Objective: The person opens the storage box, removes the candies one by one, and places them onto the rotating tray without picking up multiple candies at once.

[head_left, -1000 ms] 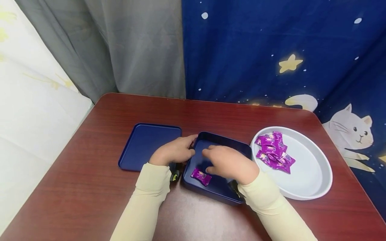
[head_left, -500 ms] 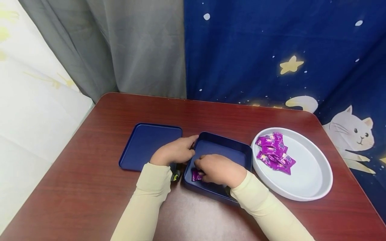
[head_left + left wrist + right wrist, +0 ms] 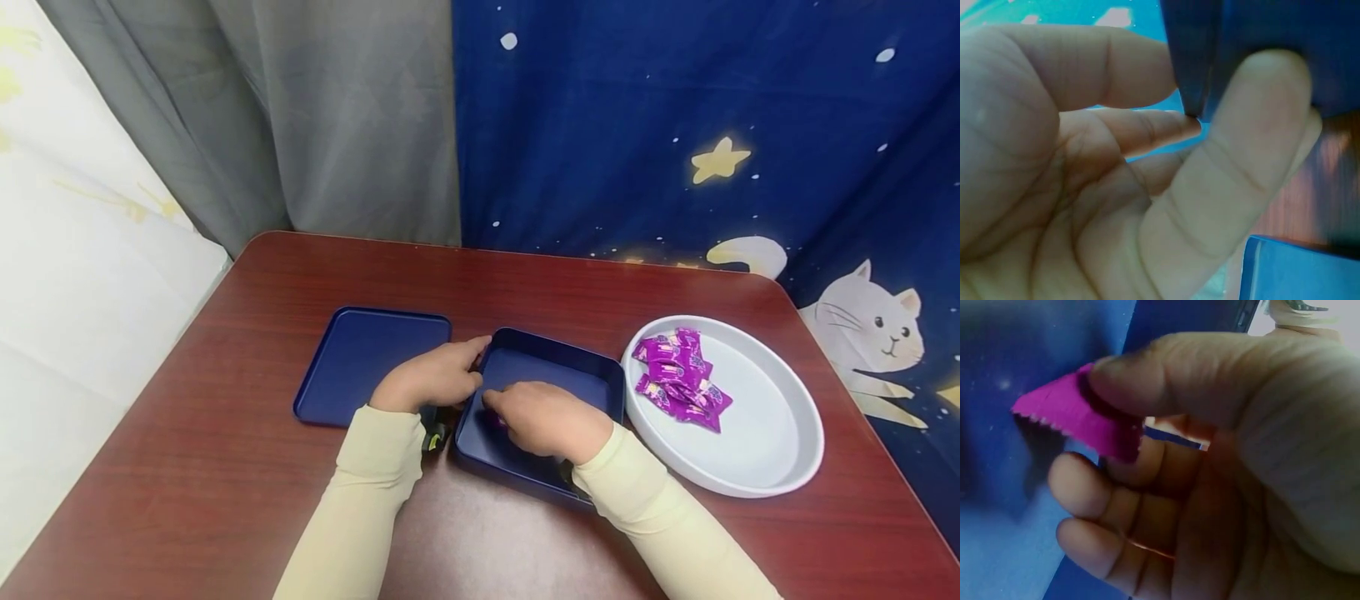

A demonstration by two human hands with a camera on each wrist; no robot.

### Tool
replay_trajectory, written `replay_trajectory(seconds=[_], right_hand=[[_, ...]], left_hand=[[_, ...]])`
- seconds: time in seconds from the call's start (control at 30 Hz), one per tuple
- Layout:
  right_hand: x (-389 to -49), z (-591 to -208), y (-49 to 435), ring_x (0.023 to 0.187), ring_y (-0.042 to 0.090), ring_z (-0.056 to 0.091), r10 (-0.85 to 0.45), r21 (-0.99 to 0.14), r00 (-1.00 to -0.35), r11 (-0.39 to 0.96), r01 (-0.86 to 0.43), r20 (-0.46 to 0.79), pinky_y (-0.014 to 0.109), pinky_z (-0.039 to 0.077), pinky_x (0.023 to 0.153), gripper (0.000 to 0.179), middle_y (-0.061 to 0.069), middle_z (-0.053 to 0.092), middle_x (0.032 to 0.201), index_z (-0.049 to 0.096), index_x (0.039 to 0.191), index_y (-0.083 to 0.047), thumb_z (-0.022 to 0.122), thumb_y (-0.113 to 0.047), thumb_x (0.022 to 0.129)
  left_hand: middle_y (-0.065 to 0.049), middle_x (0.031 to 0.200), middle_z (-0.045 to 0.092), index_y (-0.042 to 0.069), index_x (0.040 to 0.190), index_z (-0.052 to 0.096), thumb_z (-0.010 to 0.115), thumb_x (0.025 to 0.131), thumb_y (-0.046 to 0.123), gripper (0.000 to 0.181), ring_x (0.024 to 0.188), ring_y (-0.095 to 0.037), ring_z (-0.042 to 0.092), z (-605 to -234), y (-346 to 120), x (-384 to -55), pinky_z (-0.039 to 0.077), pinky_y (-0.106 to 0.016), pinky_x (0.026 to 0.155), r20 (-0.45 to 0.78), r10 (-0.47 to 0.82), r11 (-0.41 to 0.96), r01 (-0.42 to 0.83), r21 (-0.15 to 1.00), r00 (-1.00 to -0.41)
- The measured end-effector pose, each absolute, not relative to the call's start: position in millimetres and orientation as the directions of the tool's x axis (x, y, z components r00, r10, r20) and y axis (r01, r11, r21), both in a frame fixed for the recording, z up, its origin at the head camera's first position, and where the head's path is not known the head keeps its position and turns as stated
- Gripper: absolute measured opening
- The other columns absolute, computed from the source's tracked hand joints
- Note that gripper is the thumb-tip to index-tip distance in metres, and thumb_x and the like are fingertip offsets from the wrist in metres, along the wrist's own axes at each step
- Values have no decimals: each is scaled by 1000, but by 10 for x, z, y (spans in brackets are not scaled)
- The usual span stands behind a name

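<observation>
In the head view a navy rectangular box (image 3: pixel 566 350) lies with its top off. My left hand (image 3: pixel 435 375) steadies its left side; in the left wrist view the fingers (image 3: pixel 1266 106) and thumb take hold of the dark blue wall (image 3: pixel 1335 62) from two sides. Over the near left part of the box is my right hand (image 3: pixel 551 417), covering most of a purple wrapped candy. The right wrist view shows that candy (image 3: pixel 1072 415) pinched between thumb (image 3: pixel 1141 381) and index finger, close over the blue floor. Its other fingers are curled beneath.
Left of the box a flat navy lid (image 3: pixel 367 358) lies on the reddish-brown table (image 3: pixel 225 467). To the right, a round white tray (image 3: pixel 810 450) holds a pile of purple candies (image 3: pixel 678 379), its rim close beside the box. Curtains hang behind the table.
My right hand has come down and to the left onto the candy that lay visible in the box, and now pinches it. The left hand keeps its place at the box's side.
</observation>
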State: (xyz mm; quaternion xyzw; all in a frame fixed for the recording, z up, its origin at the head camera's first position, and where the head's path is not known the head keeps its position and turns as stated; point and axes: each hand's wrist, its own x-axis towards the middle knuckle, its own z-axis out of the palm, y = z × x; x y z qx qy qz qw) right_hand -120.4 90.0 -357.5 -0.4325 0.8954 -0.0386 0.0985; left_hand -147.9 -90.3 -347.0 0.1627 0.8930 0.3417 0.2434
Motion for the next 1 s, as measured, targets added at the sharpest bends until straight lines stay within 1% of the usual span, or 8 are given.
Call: replay_trajectory(seconds=[0.1,0.17,0.33,0.5,0.63,0.8,0.9,1.0], right_hand=[[-1210,-3571,901,71,20,59,-775,-164,-612,632,-758,-158,38,50,68,13,1,53,74,58,86,-12,68,-4,84],[-1217,-3568,904,71,19,57,-777,-172,-611,629,-758,-149,36,49,68,12,1,52,77,61,84,-13,69,-5,82],[-1238,-3564,918,68,16,51,-819,-203,-570,571,-796,-67,30,45,64,19,-2,47,78,59,79,-12,72,1,77],[-1244,-3530,944,71,16,52,-838,-197,-545,538,-820,-19,29,46,67,21,-2,49,79,59,83,-12,69,5,76],[-1240,-3446,989,72,16,54,-823,-183,-567,561,-807,-25,32,48,68,22,-1,51,81,62,91,-11,66,7,79],[-1243,-3293,1084,72,14,52,-791,-195,-611,605,-772,-36,31,48,68,22,-2,50,81,63,96,-11,63,8,83],[-1264,-3226,1157,77,14,56,-766,-201,-642,634,-747,-33,31,50,72,25,-2,56,86,66,101,-11,62,8,85],[-1292,-3175,1240,85,16,62,-741,-220,-671,658,-720,-21,34,52,79,30,0,63,95,68,109,-10,60,8,86]], left_hand=[[-14,138,50,9,159,21,47,99,8,65,59,-17,53,-3467,-906,-1479,45,-34,66,-325,461,709,122,694,-826],[-15,137,50,8,159,21,47,99,7,65,62,-17,54,-3464,-909,-1482,45,-34,69,-322,466,707,129,695,-824],[-15,133,53,7,158,21,46,98,7,65,64,-18,55,-3456,-917,-1491,44,-34,74,-320,473,711,141,689,-821],[-15,133,52,9,159,21,47,99,8,66,56,-17,52,-3461,-914,-1496,44,-34,68,-329,469,712,131,690,-820],[-13,135,51,10,159,21,47,100,9,65,55,-16,51,-3459,-910,-1490,44,-34,64,-338,457,713,112,692,-822],[-12,133,51,9,158,24,48,99,9,64,63,-17,57,-3456,-907,-1489,46,-34,68,-324,447,711,112,694,-834],[-12,131,52,8,158,25,50,98,8,64,65,-17,58,-3460,-910,-1491,46,-33,70,-316,444,711,115,694,-839],[-12,132,51,8,157,25,49,98,8,64,64,-17,58,-3463,-916,-1490,47,-33,69,-314,446,703,111,702,-838]])
